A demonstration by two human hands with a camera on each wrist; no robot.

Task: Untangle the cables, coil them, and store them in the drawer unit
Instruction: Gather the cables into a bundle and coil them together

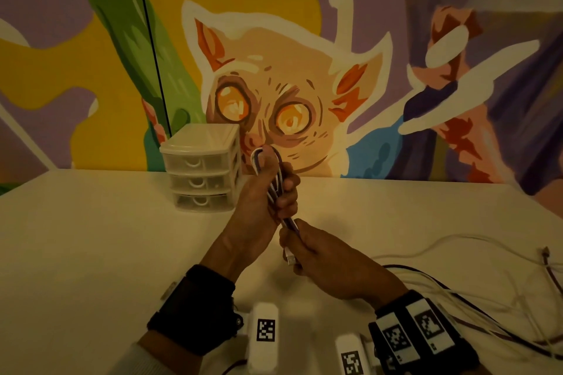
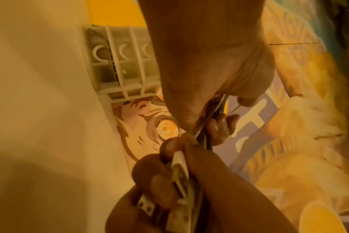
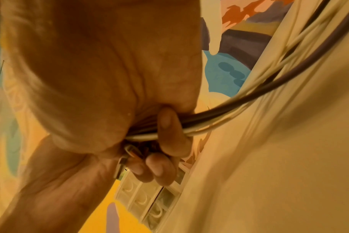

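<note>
A folded bundle of white and dark cables (image 1: 275, 189) stands upright above the table, its loop poking out at the top. My left hand (image 1: 281, 192) grips the bundle's middle, fingers curled round it. Just below, my right hand (image 1: 297, 248) grips the bundle's lower end, where a white USB plug (image 1: 289, 258) sticks out. The left wrist view shows the USB plugs (image 2: 180, 178) in the right hand's fingers (image 2: 161, 186). In the right wrist view, a finger (image 3: 167, 126) curls over the cables (image 3: 259, 91). The three-drawer unit (image 1: 201, 173), drawers closed, stands behind the hands.
More white and dark cables (image 1: 463, 292) lie loose on the table's right side and trail toward my right hand. A painted wall (image 1: 304, 70) rises directly behind the drawer unit (image 2: 118, 63). The pale table (image 1: 91, 237) stretches out to the left.
</note>
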